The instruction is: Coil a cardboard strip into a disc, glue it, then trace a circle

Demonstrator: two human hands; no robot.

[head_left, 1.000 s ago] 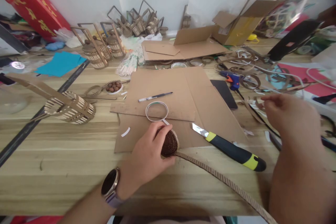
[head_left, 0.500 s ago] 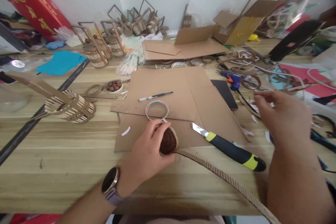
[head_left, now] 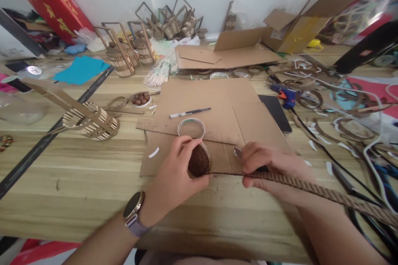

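Note:
My left hand [head_left: 183, 165], with a watch on its wrist, is wrapped round a coil of brown corrugated cardboard [head_left: 198, 161] over the table's cardboard sheet. From the coil's lower right edge a long corrugated cardboard strip [head_left: 314, 192] runs off to the right. My right hand [head_left: 267, 165] pinches this strip between thumb and fingers a short way from the coil. Behind the right hand lies a utility knife [head_left: 238, 152], mostly hidden, its blade tip showing. Just beyond the left hand sits a white-edged ring [head_left: 191, 128].
A pen [head_left: 189, 112] lies on the flat cardboard sheet [head_left: 211, 95]. At left stands a slatted basket [head_left: 93, 122] with a handle, near a dish of brown balls [head_left: 141, 99]. A blue glue gun [head_left: 287, 97], cables and loose strips crowd the right side.
My right hand has come left and down from near the glue gun and taken hold of the strip, which is now drawn straighter. The left hand keeps its hold on the coil.

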